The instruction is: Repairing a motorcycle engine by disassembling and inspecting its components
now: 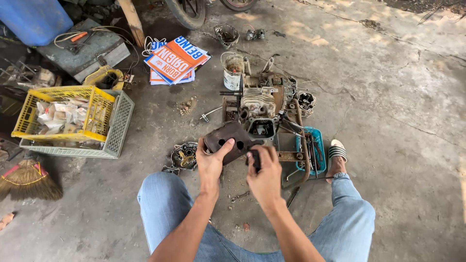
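Note:
My left hand grips a rusty brown metal cover plate with two round holes, held up in front of me. My right hand pinches the plate's right edge, its fingers closed around a small dark part there. Just beyond the plate stands a dismantled small engine with a finned cylinder block, on the concrete floor. Both my knees in blue jeans frame the hands from below.
A yellow crate of small packets sits inside a grey crate at the left. Nearby are a broom, orange-and-white printed sheets, a paint can, a teal tray of tools, loose engine parts and a wrench.

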